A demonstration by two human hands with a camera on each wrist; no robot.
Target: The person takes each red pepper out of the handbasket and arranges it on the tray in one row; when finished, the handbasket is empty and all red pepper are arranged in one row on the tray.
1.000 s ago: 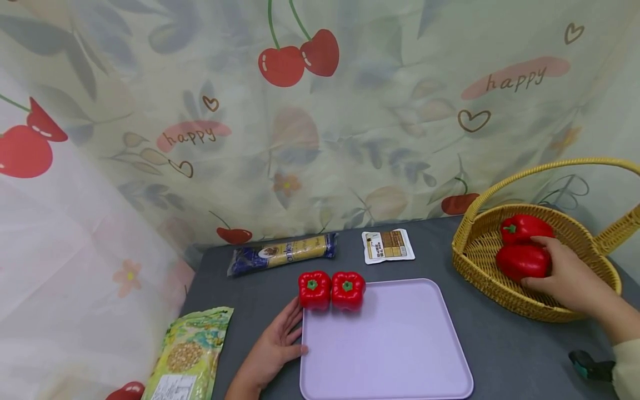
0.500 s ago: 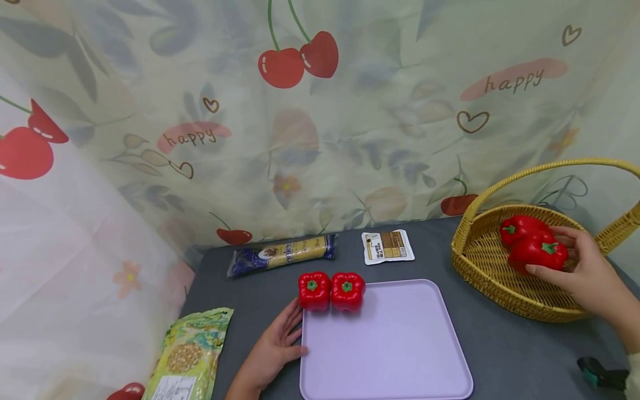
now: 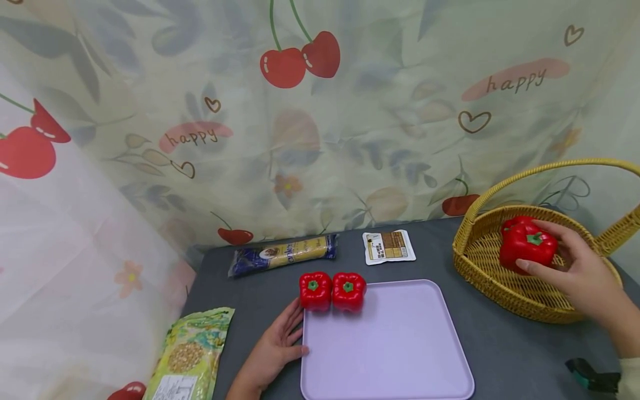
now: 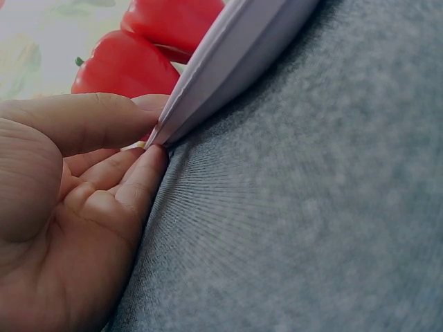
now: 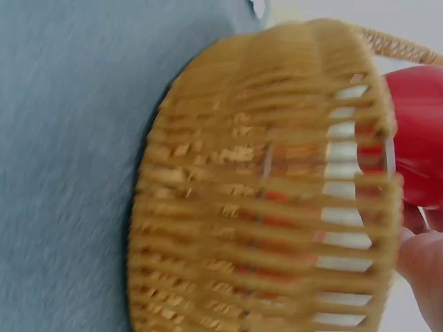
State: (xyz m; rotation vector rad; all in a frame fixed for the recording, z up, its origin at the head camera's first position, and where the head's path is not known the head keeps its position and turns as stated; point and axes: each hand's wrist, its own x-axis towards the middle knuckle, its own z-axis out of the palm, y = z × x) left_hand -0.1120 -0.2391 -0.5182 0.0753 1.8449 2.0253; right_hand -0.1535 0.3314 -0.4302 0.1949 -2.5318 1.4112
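Head: pepper (image 3: 520, 250) in R hand (image 3: 584, 272)

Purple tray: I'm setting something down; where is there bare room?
Bare: the middle, right side and near part of the purple tray, and the dark cloth between it and the basket. Crowded: the far-left corner, with two red peppers, and the left edge, pinched by the left hand.

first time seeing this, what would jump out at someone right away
Probably two glossy red peppers side by side at the far left corner of the lilac tray, whose left edge the left hand pinches. At the right, the right hand holds a third red pepper at the wicker basket, a fourth pepper partly hidden behind it. The large printed cherries near the top of the pale backdrop might catch the eye too.
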